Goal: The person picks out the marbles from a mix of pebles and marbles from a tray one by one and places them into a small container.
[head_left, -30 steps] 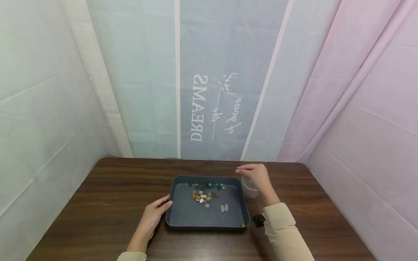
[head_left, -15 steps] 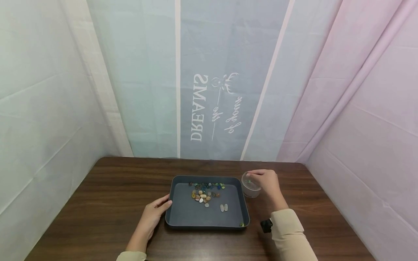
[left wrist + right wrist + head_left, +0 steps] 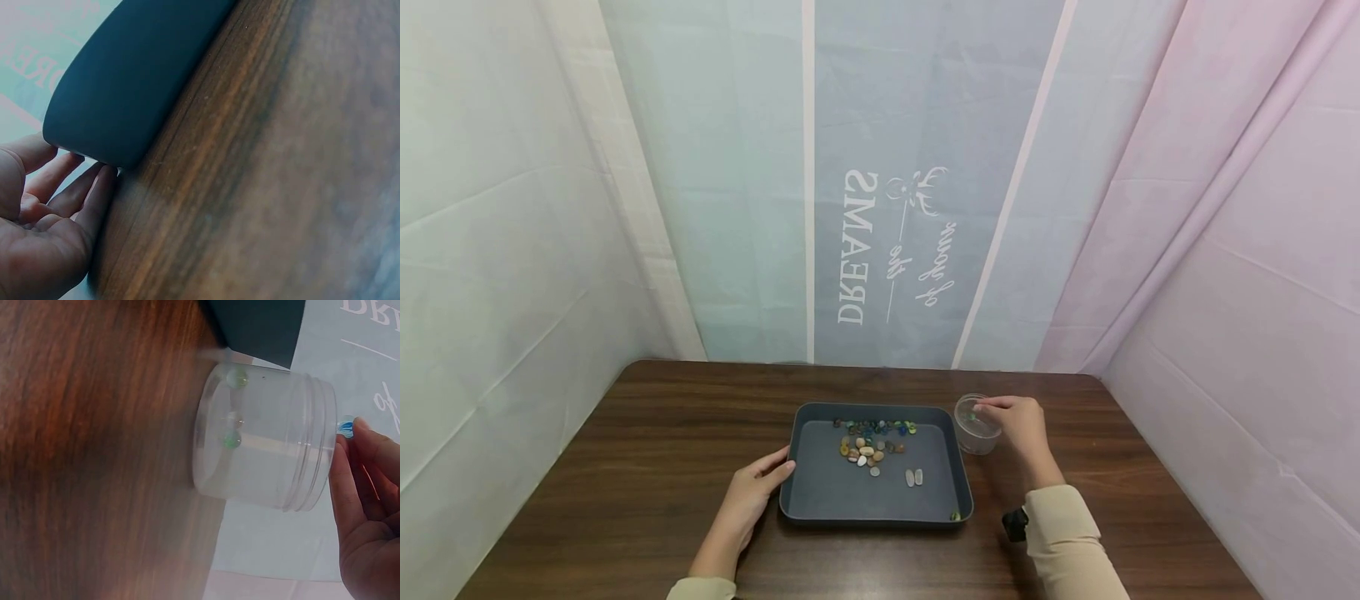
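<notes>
My right hand [image 3: 1018, 423] pinches a clear glass marble [image 3: 345, 427] with a blue swirl between thumb and fingertips. It is right at the mouth of a clear plastic jar [image 3: 269, 469], which stands upright beside the tray's right side. A few greenish and clear marbles [image 3: 232, 439] lie on the jar's bottom. On the other side, my left hand [image 3: 751, 493] holds the left edge of a dark grey rectangular tray [image 3: 850, 500]. Its thumb is at the rim and its fingertips are against the outer wall, as the left wrist view shows.
Inside the tray, several coloured marbles [image 3: 868, 432] line the far side. Several polished pebbles [image 3: 867, 452] lie nearer the middle. Two pale oval stones [image 3: 914, 478] lie to the right, and a yellow-green marble [image 3: 956, 517] sits in the near right corner. Fabric curtains [image 3: 880, 250] enclose the brown wooden table [image 3: 647, 467].
My right hand has moved right and slightly down, from near the tray's far right corner to the jar's mouth. The left hand and tray have stayed in place.
</notes>
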`<state>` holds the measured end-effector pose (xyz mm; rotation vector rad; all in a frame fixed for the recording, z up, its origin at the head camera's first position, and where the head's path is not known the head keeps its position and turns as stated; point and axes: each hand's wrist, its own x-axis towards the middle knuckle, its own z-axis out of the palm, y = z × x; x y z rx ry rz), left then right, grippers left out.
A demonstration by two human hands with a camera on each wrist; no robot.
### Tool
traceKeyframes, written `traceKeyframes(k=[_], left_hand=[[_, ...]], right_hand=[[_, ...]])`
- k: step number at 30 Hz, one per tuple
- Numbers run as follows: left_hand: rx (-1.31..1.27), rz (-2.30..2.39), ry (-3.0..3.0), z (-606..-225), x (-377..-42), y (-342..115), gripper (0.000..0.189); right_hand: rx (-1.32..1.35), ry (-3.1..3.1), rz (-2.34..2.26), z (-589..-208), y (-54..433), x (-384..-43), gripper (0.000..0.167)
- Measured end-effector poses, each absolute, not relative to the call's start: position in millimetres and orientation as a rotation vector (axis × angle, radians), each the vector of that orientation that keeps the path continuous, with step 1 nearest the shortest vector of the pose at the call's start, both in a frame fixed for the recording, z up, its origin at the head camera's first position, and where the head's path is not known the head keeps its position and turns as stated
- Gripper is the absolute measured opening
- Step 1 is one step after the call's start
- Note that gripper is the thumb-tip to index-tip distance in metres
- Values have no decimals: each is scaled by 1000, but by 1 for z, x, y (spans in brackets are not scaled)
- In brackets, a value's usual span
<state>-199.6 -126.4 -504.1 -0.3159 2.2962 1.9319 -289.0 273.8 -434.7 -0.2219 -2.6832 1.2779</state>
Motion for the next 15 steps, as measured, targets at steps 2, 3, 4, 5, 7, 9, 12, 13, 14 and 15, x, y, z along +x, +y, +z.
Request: traceKeyframes(k=[2,3,4,5,7,9,12,13,14,15], left_hand=[[-320,1928,2298,-504,-200,-127,54],[-321,1926,2298,-504,-200,-127,54],[-322,1926,2298,-504,-200,-127,54],[-322,1925,2298,-504,-200,-127,54],[-321,1928,2296,-504,-200,-127,54],[-319,1928,2296,-504,-200,-127,54],[-317,1928,2297,-504,-200,-127,54],[-316,1927,2298,-504,-200,-127,54],[-315,1925,2300,-504,-200,-127,54],[-314,1925,2301,-504,-200,-127,55]], right_hand=[[-223,-2674,1273,-436,273,-289,22],[-226,-2671,1273,-437,273,-289,21],[-227,-2669,1271,-438,273,-289,21],[-232,-2668,1271,-439,273,-289,21],[-229,-2668,1267,-440,273,-289,21],[-235,-2668,1266,-441,273,-289,21],[-238,-2669,1277,-443,274,-289,22],[-245,-2667,1287,-443,274,-290,23],[-248,-2665,1291,-443,274,-290,23],[-249,-2666,1292,-444,274,-290,24]])
